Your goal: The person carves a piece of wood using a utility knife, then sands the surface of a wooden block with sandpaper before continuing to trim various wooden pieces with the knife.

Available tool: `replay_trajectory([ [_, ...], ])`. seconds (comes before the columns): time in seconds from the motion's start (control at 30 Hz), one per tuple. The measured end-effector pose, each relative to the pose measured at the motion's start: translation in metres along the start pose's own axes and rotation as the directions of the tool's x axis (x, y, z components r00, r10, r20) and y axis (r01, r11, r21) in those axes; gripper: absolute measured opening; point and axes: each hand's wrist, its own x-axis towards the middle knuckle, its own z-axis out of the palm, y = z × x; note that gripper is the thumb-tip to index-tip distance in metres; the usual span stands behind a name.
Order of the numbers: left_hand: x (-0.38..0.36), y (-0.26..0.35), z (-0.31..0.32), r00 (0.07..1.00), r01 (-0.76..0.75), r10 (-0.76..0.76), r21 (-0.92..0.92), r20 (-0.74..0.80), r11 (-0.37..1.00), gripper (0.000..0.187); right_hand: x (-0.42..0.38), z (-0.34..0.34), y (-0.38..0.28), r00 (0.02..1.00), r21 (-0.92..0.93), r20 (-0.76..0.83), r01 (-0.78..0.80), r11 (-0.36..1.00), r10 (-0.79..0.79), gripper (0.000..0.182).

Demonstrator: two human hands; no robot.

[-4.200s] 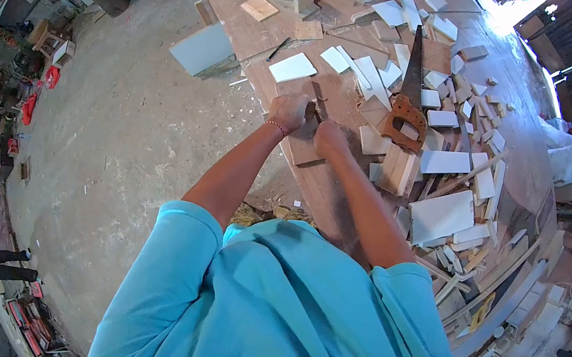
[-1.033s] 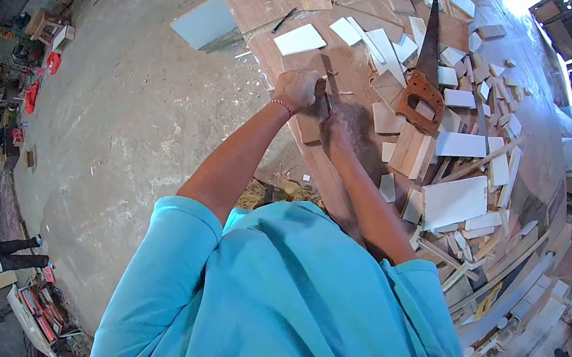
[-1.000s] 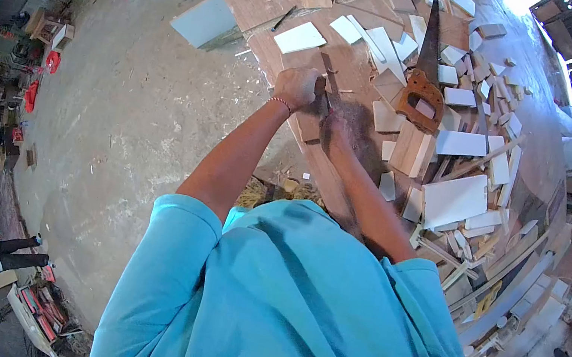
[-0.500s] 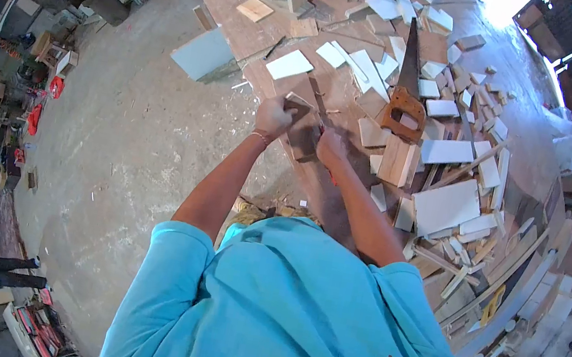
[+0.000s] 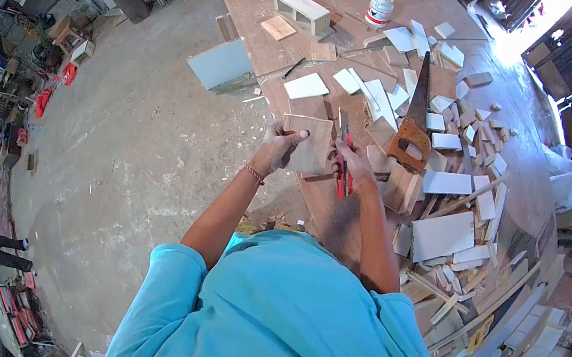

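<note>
Left hand (image 5: 277, 148) gripped a square brown wooden panel (image 5: 309, 144); at three o'clock, right hand (image 5: 357, 166) closed around what looked like a red-handled chisel (image 5: 342, 165).

The person wears a loose turquoise short-sleeved shirt (image 5: 284, 322) that fills the lower middle of the frame, its fabric creased, with a darker shaded patch toward the lower right. Both forearms are bare below the sleeves. A thin band (image 5: 253, 174), possibly beaded, circles the wrist of the left hand (image 5: 277, 148), just above centre.
</note>
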Motion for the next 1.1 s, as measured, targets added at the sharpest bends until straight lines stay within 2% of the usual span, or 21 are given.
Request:
replay_trajectory([
  [0.03, -0.002, -0.001, 0.004, 1.000, -0.006, 0.006, -0.003, -0.001, 1.000, 0.025, -0.006, 0.002, -0.007, 0.999, 0.073, 0.019, 0.035, 0.997, -0.037, 0.024],
  [0.1, -0.007, -0.001, 0.015, 0.991, -0.134, 0.131, -0.233, -0.029, 0.963, 0.031, -0.019, 0.010, -0.018, 0.998, 0.093, 0.046, 0.027, 0.995, -0.032, 0.024],
  [0.13, -0.010, 0.002, 0.015, 0.990, -0.141, 0.137, -0.236, -0.032, 0.962, 0.031, -0.024, 0.013, -0.021, 0.995, 0.118, 0.044, 0.084, 0.989, -0.090, 0.022],
  [0.2, -0.018, 0.009, 0.016, 0.997, -0.074, 0.072, -0.216, -0.014, 0.974, 0.032, -0.028, 0.017, -0.021, 0.988, 0.140, 0.045, 0.140, 0.980, -0.147, 0.021],
  [0.27, -0.018, 0.007, 0.014, 0.996, -0.081, 0.088, -0.242, 0.017, 0.967, 0.033, -0.028, 0.019, -0.020, 0.970, 0.042, 0.065, 0.233, 0.972, -0.235, 0.018],
  [0.4, -0.014, 0.000, 0.006, 0.993, -0.067, 0.090, -0.260, 0.075, 0.963, 0.034, -0.027, 0.020, -0.017, 0.964, -0.014, 0.087, 0.255, 0.967, -0.253, 0.022],
  [0.43, -0.015, 0.001, 0.006, 0.993, -0.071, 0.092, -0.264, 0.070, 0.962, 0.034, -0.027, 0.020, -0.018, 0.965, 0.036, 0.070, 0.251, 0.967, -0.253, 0.022],
  [0.5, -0.017, 0.005, 0.006, 0.995, 0.037, 0.010, -0.466, 0.098, 0.884, 0.046, -0.027, 0.021, -0.018, 0.966, 0.078, 0.059, 0.246, 0.966, -0.251, 0.023],
  [0.53, -0.015, 0.004, 0.003, 0.995, 0.029, 0.017, -0.474, 0.093, 0.880, 0.046, -0.027, 0.022, -0.018, 0.966, 0.129, 0.021, 0.252, 0.959, -0.257, 0.022],
  [0.6, -0.011, -0.001, -0.011, 0.979, 0.055, 0.043, -0.459, 0.199, 0.887, 0.068, -0.025, 0.022, -0.018, 0.964, 0.165, -0.007, 0.264, 0.950, -0.267, 0.022],
  [0.63, -0.009, -0.003, -0.018, 0.979, 0.041, 0.056, -0.466, 0.193, 0.884, 0.068, -0.024, 0.022, -0.017, 0.960, 0.172, -0.022, 0.277, 0.945, -0.278, 0.022],
  [0.7, -0.008, -0.005, -0.027, 0.922, 0.036, 0.152, -0.472, 0.355, 0.881, 0.071, -0.023, 0.026, -0.019, 0.957, 0.175, -0.032, 0.291, 0.941, -0.290, 0.022],
  [0.77, -0.009, -0.007, -0.029, 0.940, 0.045, 0.136, -0.509, 0.312, 0.860, 0.071, -0.026, 0.032, -0.017, 0.967, 0.304, -0.084, 0.256, 0.918, -0.242, 0.021],
  [0.9, -0.018, -0.005, -0.024, 0.955, 0.058, 0.129, -0.593, 0.269, 0.803, 0.071, -0.022, 0.036, -0.014, 0.950, 0.297, -0.072, 0.311, 0.903, -0.303, 0.020],
  [0.97, -0.024, -0.003, -0.021, 0.955, 0.060, 0.132, -0.606, 0.267, 0.793, 0.071, -0.025, 0.042, -0.015, 0.963, 0.347, -0.112, 0.267, 0.899, -0.244, 0.019],
  [1.1, -0.028, 0.002, -0.025, 0.954, 0.057, 0.137, -0.614, 0.265, 0.788, 0.067, -0.015, 0.045, -0.011, 0.954, 0.386, -0.154, 0.298, 0.873, -0.258, 0.019],
])
